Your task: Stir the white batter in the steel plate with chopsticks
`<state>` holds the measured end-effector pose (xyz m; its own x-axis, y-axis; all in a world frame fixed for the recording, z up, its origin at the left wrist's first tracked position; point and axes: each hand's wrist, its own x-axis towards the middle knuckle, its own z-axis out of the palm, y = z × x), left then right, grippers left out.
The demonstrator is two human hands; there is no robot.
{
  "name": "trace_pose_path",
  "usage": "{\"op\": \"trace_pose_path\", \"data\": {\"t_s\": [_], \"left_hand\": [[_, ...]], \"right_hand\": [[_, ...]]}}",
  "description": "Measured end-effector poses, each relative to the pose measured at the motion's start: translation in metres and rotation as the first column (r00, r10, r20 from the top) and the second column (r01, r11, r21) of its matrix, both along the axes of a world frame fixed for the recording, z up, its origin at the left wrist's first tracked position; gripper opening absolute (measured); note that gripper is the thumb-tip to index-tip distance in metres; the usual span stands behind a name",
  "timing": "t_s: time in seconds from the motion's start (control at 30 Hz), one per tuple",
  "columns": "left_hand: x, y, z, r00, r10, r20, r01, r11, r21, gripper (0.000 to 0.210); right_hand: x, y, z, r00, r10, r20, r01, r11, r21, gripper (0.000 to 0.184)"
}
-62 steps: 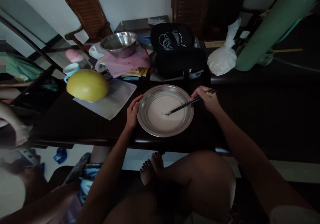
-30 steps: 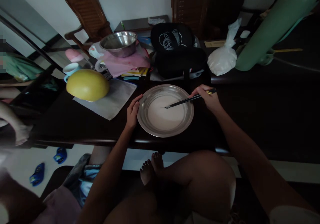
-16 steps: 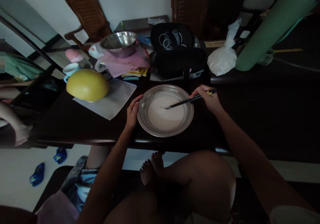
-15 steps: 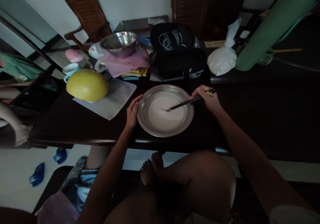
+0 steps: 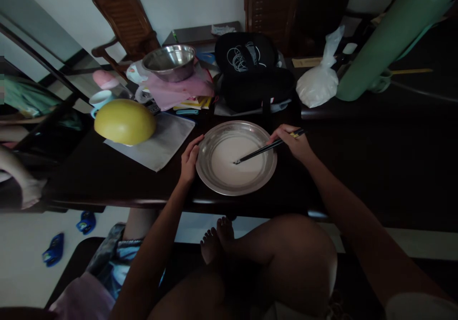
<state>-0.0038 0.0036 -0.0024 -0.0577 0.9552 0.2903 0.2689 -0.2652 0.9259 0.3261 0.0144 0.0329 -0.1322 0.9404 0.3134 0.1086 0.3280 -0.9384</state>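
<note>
A wide metal basin (image 5: 211, 180) stands on the dark table near its front edge. Inside it lies a smooth white liquid (image 5: 238, 174), like a thin batter. My left hand (image 5: 191, 160) grips the basin's left rim, with the thumb and fingers against its side. Black chopsticks (image 5: 263, 149) with gold-marked ends are pinched in my right hand (image 5: 292, 141), above the basin's right rim. Their tips dip into the liquid near the middle of the basin.
A yellow bowl (image 5: 125, 123) lies upside down at left beside a grey pouch (image 5: 170, 141). Behind are a steel bowl (image 5: 170, 65), a black case (image 5: 254, 86), a tied bag of white powder (image 5: 317, 88) and a tall green flask (image 5: 386, 48). A person's arm (image 5: 21, 177) shows far left.
My right hand has shifted slightly left, and the chopstick tips have moved a little left and toward me through the liquid. My left hand and the basin have stayed in place.
</note>
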Motion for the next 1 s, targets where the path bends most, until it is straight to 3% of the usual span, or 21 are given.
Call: {"op": "trace_pose_path", "data": {"t_s": [0.13,0.23,0.33,0.5,0.63,0.73,0.9,1.0], "left_hand": [[-0.0001,0.0005,-0.0011,1.000,0.003,-0.003,-0.003,1.000,0.004,0.048],[0.0008,0.0009,-0.0009,1.000,0.002,0.003,-0.002,1.000,-0.006,0.048],[0.0015,0.0006,0.0003,1.000,0.002,0.002,-0.002,1.000,0.004,0.047],[0.0009,-0.0005,0.0004,1.000,0.005,0.004,-0.005,1.000,-0.003,0.046],[0.0007,-0.0005,-0.0004,1.000,0.001,0.003,-0.001,1.000,0.005,0.045],[0.0012,-0.0006,0.0000,1.000,0.000,0.003,0.000,1.000,-0.001,0.045],[0.0015,-0.0012,0.0003,1.000,0.003,-0.002,-0.003,1.000,-0.008,0.047],[0.0015,-0.0016,0.0010,1.000,0.006,-0.004,-0.007,1.000,-0.009,0.047]], "right_hand": [[-0.0005,0.0002,0.0003,0.997,-0.031,0.071,0.031,0.999,0.013,0.036],[0.0029,0.0021,-0.0007,0.996,-0.078,-0.039,0.078,0.997,0.006,0.036],[0.0027,0.0019,-0.0014,0.995,-0.044,-0.088,0.044,0.999,0.004,0.038],[-0.0017,-0.0009,0.0007,0.998,-0.003,0.067,0.001,1.000,0.026,0.035],[0.0021,0.0009,0.0011,0.996,-0.086,-0.010,0.086,0.996,0.019,0.037],[0.0027,0.0012,0.0001,0.995,-0.074,-0.061,0.073,0.997,-0.024,0.041],[-0.0014,-0.0016,0.0026,0.994,-0.020,0.104,0.021,1.000,-0.007,0.040],[-0.0001,-0.0011,0.0034,0.996,-0.070,0.063,0.070,0.998,0.000,0.039]]}}
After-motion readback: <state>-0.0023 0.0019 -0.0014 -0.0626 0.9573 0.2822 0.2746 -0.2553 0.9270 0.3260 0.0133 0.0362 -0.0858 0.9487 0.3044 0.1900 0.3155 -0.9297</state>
